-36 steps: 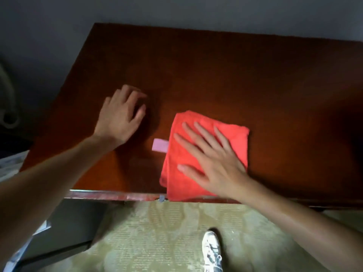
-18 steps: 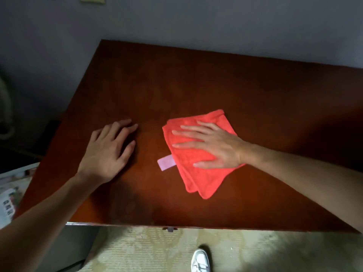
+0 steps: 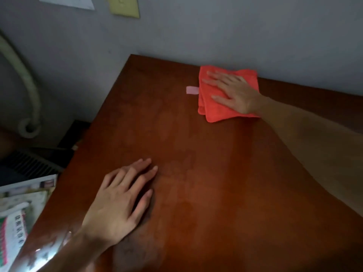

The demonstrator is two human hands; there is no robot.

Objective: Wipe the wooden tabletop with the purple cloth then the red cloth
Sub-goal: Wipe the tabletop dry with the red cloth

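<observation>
Pressing down with my right hand (image 3: 234, 93), I have my fingers stretched out straight and flat on the red cloth (image 3: 218, 108), palm over its right half. The cloth is folded into a rough square of several layers and lies on the wooden tabletop (image 3: 206, 173) at the far edge, its back side just beside the grey wall (image 3: 216, 30). A small pink tag (image 3: 192, 90) sticks out from the cloth's left side and lies flat on the wood. My forearm runs from the cloth toward the tabletop's right side.

My left hand (image 3: 121, 201) rests palm down on the bare wood, well apart from the cloth, close to the tabletop's near left part. Its fingers are nearly straight and a little spread, holding nothing, tips pointing toward the cloth.

Left of the tabletop, lower down, lie some printed packets and papers (image 3: 17, 209), too blurred to read. Beyond them a pale curved pipe (image 3: 25, 79) runs down the wall. On the wall above the tabletop's far left corner hang a white sheet (image 3: 68, 1) and a yellowish plate (image 3: 123, 6).
</observation>
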